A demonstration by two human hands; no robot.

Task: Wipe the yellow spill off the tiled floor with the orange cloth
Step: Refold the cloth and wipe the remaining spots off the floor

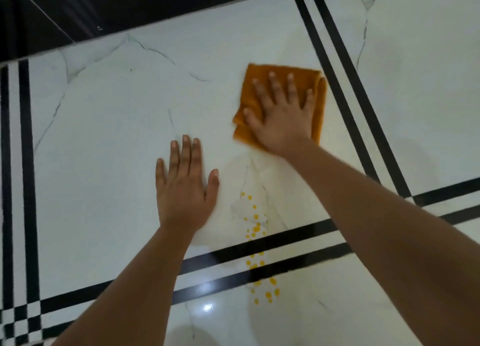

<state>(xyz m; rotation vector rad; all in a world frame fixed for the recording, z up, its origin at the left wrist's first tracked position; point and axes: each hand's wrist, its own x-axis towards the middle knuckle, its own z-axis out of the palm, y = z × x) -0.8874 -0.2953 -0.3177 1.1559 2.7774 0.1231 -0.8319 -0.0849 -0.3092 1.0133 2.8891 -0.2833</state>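
1. Head view: the right hand (281, 117) lies flat with fingers spread straight, pressing down on the folded orange cloth (262, 71); it curls round nothing.
2. This cloth sits on the white marbled tiled floor (117, 112), on the far side of the scene from the person, its right edge close to a diagonal pair of black lines.
3. Nearer the person, the left hand (185, 187) rests palm-down and relaxed on bare tile, holding nothing; it looks like a prop for the body.
4. A yellow spill (255, 226) shows as a thin trail of separate drops between the two forearms. It lies apart from the cloth, on the person's side of it, roughly in line with the cloth's left half.
5. Its long axis runs toward and away from the person, crossing the black double stripe (285, 238) with drops on both sides.
6. My judgement: no drop is wiped yet. The right hand needs to draw the cloth straight back toward the body along that axis; the left thumb is just beside the trail's far end but has no cloth.
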